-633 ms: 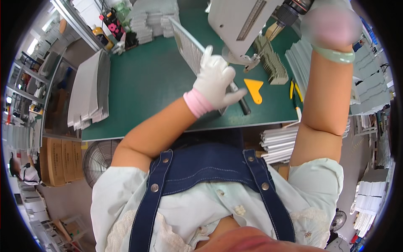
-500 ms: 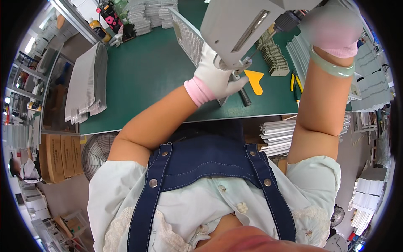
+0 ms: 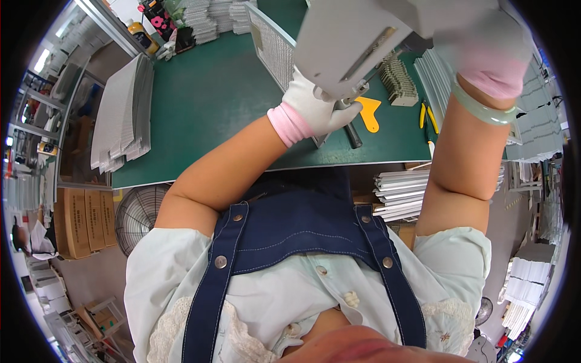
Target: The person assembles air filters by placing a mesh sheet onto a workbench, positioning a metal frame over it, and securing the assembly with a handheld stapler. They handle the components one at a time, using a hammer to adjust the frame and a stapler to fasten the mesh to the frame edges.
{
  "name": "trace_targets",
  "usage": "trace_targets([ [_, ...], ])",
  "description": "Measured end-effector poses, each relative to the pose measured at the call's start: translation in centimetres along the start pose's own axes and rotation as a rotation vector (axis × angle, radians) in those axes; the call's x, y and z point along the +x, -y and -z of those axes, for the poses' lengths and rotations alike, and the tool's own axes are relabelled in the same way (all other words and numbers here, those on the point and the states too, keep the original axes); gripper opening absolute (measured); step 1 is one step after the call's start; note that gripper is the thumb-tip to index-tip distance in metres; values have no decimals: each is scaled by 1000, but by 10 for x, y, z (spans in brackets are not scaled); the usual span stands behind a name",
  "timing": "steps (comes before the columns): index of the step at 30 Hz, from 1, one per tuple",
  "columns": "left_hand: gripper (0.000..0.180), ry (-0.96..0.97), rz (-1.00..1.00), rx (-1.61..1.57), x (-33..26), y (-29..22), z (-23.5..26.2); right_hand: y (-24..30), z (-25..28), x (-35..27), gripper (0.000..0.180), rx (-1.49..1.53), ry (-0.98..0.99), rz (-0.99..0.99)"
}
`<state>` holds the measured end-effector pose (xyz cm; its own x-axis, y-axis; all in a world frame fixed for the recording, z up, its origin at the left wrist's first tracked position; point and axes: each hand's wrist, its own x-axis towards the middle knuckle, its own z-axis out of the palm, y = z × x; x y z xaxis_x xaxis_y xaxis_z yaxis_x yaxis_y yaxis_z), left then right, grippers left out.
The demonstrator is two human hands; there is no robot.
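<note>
Grey panel [image 3: 363, 42] nearer, table edge [image 3: 272, 166] free

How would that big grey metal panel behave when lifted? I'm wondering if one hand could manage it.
The grey metal panel looks flat and straight-edged, so probably stiff, not floppy. The left hand and right hand both grip it, hinting it is unwieldy. Its smooth surface may be slippery; both hands wear gloves.
</note>
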<state>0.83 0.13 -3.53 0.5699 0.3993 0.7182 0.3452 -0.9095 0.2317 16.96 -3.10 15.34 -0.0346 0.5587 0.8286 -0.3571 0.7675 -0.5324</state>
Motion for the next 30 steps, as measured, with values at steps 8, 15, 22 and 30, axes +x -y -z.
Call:
trace_targets([
  [8, 46, 140, 21, 107, 9, 0, 0, -64, 42, 13, 24, 130, -238, -446],
  [15, 48, 146, 21, 129, 7, 3, -3, -70, 49, 14, 27, 240, -137, -466],
  [22, 47, 145, 56, 19, 9, 3, -6, -69, 50, 12, 28, 274, -49, -414],
  [30, 44, 151, 24, 71, 10, 2, -4, -60, 42, 0, 29, 169, -111, -307],
])
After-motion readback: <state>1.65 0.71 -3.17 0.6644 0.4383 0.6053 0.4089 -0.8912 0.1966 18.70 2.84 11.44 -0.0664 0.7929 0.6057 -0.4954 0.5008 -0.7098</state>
